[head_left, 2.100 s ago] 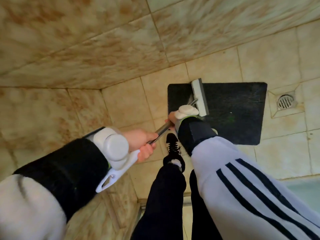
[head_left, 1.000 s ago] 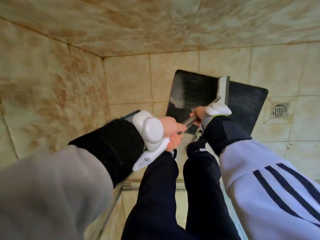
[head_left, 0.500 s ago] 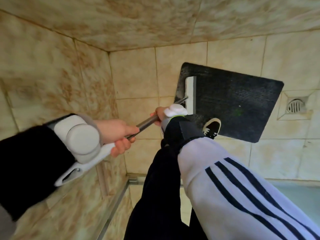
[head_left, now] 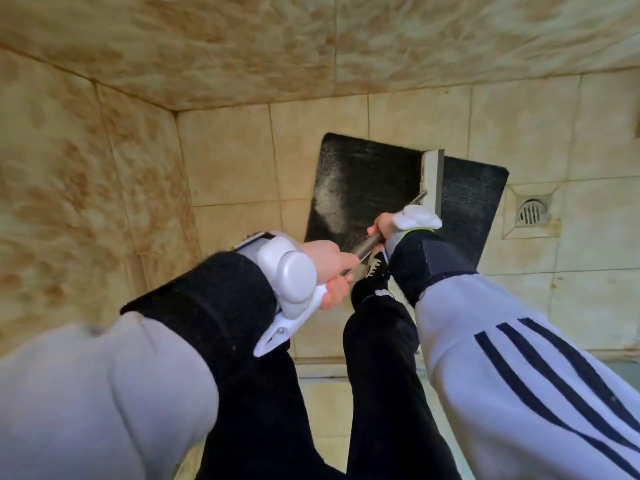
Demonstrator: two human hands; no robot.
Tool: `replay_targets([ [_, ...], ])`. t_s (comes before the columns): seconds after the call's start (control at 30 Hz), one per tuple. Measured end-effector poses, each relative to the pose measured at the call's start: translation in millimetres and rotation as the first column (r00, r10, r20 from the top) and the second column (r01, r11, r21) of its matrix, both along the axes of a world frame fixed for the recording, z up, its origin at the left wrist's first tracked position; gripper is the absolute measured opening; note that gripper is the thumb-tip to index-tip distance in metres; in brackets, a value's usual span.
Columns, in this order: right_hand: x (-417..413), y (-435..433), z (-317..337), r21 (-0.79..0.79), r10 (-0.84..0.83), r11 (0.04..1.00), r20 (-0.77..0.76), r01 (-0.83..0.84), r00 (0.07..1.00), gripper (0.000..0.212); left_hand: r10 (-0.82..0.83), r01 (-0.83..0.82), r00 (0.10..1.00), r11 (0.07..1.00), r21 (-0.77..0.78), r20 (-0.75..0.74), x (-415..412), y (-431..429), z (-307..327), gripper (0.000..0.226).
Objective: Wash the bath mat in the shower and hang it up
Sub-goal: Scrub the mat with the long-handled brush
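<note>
A black bath mat (head_left: 374,181) lies flat on the tiled shower floor, with a pale foamy patch on its left part. A grey-white scrubber head (head_left: 433,180) rests across the mat's right half, fixed to a metal handle (head_left: 372,239). My left hand (head_left: 332,270) grips the near end of the handle. My right hand (head_left: 382,226) grips it further down, close to the head, mostly hidden behind a white wrist device. A black shoe (head_left: 375,271) stands at the mat's near edge.
A round floor drain (head_left: 531,212) sits in a recessed tile just right of the mat. Tiled walls close in on the left and far side, meeting in a corner (head_left: 175,110). A metal threshold strip (head_left: 322,370) runs under my legs.
The scrubber head has swept from the mat's left edge to its right half, leaving a foamy streak on the left. Both hands stay on the handle; the view has shifted.
</note>
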State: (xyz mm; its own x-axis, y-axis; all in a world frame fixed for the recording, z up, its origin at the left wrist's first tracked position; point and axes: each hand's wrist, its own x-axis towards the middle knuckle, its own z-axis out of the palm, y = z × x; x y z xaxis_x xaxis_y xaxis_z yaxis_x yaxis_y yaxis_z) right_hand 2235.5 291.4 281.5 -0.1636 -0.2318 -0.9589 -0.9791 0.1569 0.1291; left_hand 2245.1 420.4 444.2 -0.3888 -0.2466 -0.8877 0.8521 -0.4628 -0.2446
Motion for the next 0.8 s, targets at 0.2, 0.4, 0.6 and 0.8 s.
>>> replay_targets([
  [0.2, -22, 104, -6, 0.175, -0.072, 0.983, 0.043, 0.063, 0.996, 0.024, 0.023, -0.023, 1.000, 1.000, 0.016, 0.000, -23, 106, -6, 0.040],
  [0.4, -55, 221, 11, 0.293, -0.072, 0.953, -0.023, 0.076, 0.997, 0.025, 0.042, -0.049, 0.998, 0.984, 0.169, 0.047, -67, 211, 22, 0.040],
  [0.6, -62, 278, 24, 0.374, 0.211, 0.902, 0.054, -0.216, 0.976, 0.019, 0.095, -0.104, 0.994, 0.969, 0.222, 0.053, -67, 240, 56, 0.039],
  [0.8, -44, 255, 19, 0.257, 0.188, 0.941, 0.148, -0.221, 0.971, 0.015, 0.109, -0.128, 0.986, 0.979, 0.159, 0.123, -59, 235, 56, 0.037],
])
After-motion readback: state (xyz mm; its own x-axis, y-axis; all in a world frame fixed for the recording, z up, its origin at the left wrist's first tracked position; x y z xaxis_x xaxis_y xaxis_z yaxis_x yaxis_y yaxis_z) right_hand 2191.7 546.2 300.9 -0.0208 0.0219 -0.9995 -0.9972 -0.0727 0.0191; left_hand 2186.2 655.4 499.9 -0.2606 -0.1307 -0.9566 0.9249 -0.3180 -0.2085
